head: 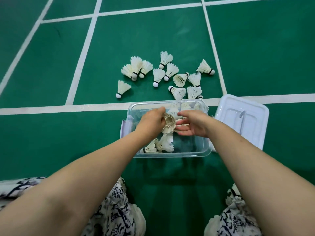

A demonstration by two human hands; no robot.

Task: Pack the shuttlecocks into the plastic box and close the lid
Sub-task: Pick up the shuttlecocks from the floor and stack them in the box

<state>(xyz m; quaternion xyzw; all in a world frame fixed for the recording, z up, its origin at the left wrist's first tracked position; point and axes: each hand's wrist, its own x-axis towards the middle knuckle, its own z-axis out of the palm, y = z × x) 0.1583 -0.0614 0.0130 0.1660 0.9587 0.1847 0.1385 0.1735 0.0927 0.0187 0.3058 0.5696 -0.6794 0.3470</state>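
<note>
- Green court floor (153, 40), white lines; plastic box (170, 155) open, lid (242, 116) lying off its right edge.
- Left hand (151, 123) clamped on shuttlecock (169, 123) over box centre; right hand (194, 124) at its feathers, can't tell if gripping.
- V. light, feathers crush easily: prob. best held by cork end.
- Loose shuttlecocks (158, 76) beyond box's far edge.

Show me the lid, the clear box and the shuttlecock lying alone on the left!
lid (255, 128): head view, its flat top.
clear box (179, 155): head view, its near wall.
lone shuttlecock (123, 87): head view, its feathers.
</note>
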